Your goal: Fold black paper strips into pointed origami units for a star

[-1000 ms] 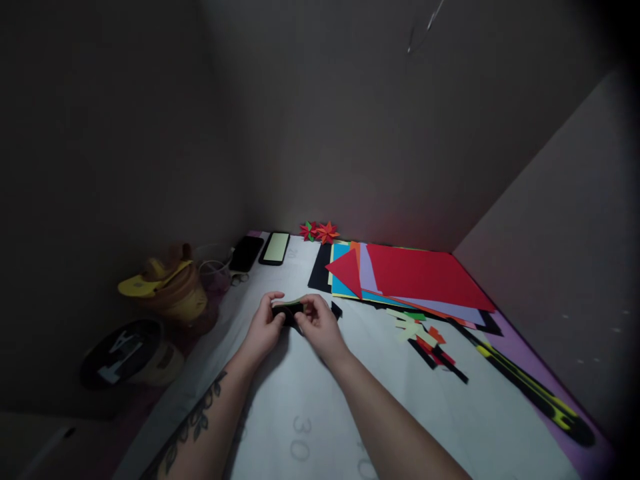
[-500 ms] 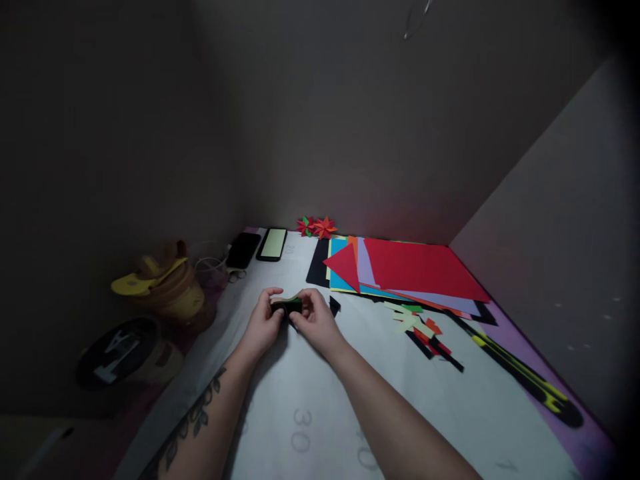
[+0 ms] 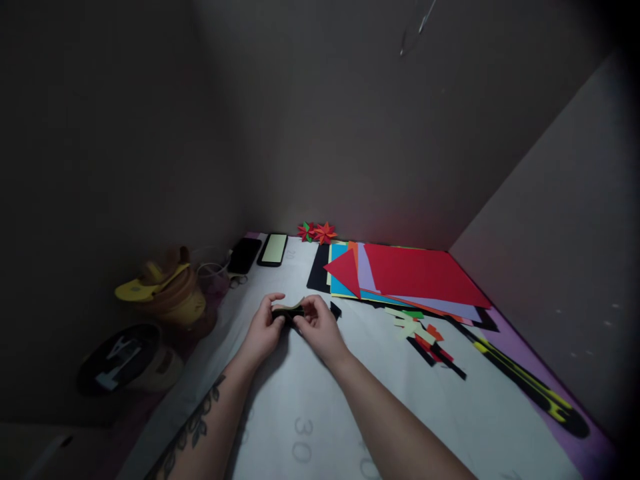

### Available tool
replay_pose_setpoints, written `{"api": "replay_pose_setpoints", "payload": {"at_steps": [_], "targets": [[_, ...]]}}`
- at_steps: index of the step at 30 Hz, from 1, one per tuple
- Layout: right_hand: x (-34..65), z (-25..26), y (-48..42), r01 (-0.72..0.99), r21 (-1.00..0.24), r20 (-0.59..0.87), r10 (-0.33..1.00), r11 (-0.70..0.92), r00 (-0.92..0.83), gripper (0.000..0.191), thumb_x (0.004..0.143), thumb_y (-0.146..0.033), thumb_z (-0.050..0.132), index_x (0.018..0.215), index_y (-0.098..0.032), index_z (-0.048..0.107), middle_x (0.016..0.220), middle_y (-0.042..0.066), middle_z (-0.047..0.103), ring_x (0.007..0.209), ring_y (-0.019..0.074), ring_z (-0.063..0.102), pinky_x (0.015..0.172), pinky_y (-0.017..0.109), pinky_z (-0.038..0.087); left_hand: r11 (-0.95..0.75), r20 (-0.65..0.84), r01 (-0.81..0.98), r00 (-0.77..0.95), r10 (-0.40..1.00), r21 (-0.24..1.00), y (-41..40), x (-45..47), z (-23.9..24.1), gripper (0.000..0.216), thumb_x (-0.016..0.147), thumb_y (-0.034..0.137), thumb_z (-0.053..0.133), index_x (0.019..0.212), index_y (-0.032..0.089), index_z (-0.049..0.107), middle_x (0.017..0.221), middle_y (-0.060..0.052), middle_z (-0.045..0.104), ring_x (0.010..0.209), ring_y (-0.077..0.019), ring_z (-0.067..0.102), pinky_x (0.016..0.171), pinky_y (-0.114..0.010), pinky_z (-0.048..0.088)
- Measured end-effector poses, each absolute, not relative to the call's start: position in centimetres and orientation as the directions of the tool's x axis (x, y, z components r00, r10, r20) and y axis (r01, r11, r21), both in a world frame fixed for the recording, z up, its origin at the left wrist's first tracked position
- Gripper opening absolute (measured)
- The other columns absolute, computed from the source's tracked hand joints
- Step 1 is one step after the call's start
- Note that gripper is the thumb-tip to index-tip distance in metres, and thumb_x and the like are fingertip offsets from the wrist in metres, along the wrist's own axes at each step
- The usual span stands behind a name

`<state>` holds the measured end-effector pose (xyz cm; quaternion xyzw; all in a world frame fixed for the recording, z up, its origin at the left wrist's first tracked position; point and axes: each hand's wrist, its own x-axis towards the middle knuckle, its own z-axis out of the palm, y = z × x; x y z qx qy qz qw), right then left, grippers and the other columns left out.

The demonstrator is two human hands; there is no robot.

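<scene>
Over the middle of the white sheet point(image 3: 280, 400), a small folded paper piece point(image 3: 289, 311), black with a pale edge, is pinched between both hands. My left hand point(image 3: 265, 327) closes on its left end with thumb and fingers. The right end sits between the thumb and fingers of my right hand point(image 3: 319, 325). The fingers partly cover the piece, so its exact fold cannot be made out. A small black paper piece point(image 3: 335, 309) lies on the sheet just beyond my right hand.
Coloured paper sheets point(image 3: 420, 270) are stacked at back right, near paper strips point(image 3: 420, 333) and a yellow-black utility knife point(image 3: 530, 383). Two folded paper stars point(image 3: 316, 232) stand by the wall. Left are two phones point(image 3: 273, 249) point(image 3: 245, 256), scissors point(image 3: 238, 281) and a yellow-brown container point(image 3: 170, 297).
The black paper piece has tilted slightly between my fingers, showing less of its dark face. The whole view has shifted a little, with the table lower in it.
</scene>
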<state>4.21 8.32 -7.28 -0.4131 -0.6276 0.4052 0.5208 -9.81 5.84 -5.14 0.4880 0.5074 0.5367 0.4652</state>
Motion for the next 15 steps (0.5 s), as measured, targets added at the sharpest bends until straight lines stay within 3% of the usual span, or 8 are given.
{"api": "replay_pose_setpoints", "payload": {"at_steps": [4, 10, 12, 15], "targets": [[4.5, -7.0, 8.3, 0.117, -0.94, 0.308, 0.945, 0.321, -0.111, 0.025, 0.073, -0.015, 0.055, 0.097, -0.021, 0.062, 0.091, 0.003, 0.062, 0.07, 0.0145, 0.057, 0.059, 0.025, 0.049, -0.062, 0.063, 0.011, -0.149, 0.987, 0.998, 6.0, -9.9, -5.6, 0.044, 0.072, 0.012, 0.055, 0.114, 0.021, 0.048, 0.083, 0.0, 0.063, 0.08, -0.0161, 0.059, 0.076, -0.028, 0.042], [4.9, -6.0, 7.7, 0.201, -0.89, 0.385, 0.911, 0.409, -0.148, 0.034, 0.078, -0.013, 0.051, 0.105, -0.024, 0.068, 0.11, 0.008, 0.061, 0.101, 0.0208, 0.058, 0.077, 0.031, 0.052, -0.036, 0.056, 0.074, -0.29, 0.955, 0.997, 6.2, -9.9, -6.0, 0.045, 0.071, 0.014, 0.058, 0.115, 0.021, 0.051, 0.073, 0.003, 0.054, 0.068, -0.0148, 0.054, 0.065, -0.025, 0.041], [4.8, -5.8, 7.5, 0.215, -0.892, 0.374, 0.916, 0.399, -0.147, 0.027, 0.078, -0.015, 0.052, 0.097, -0.022, 0.07, 0.102, 0.008, 0.064, 0.098, 0.0212, 0.059, 0.075, 0.03, 0.051, -0.032, 0.046, 0.055, -0.293, 0.955, 0.998, 6.2, -9.9, -6.0, 0.046, 0.071, 0.014, 0.057, 0.116, 0.021, 0.05, 0.072, 0.003, 0.055, 0.069, -0.0152, 0.054, 0.066, -0.026, 0.042], [4.5, -5.9, 7.3, 0.103, -0.961, 0.239, 0.959, 0.256, -0.155, 0.016, 0.082, -0.023, 0.052, 0.085, -0.02, 0.067, 0.079, 0.004, 0.065, 0.075, 0.0181, 0.062, 0.062, 0.028, 0.05, -0.042, 0.047, 0.022, -0.295, 0.954, 0.999, 6.2, -9.7, -5.9, 0.046, 0.07, 0.011, 0.056, 0.115, 0.021, 0.05, 0.076, 0.002, 0.058, 0.073, -0.0159, 0.057, 0.069, -0.026, 0.043]]}}
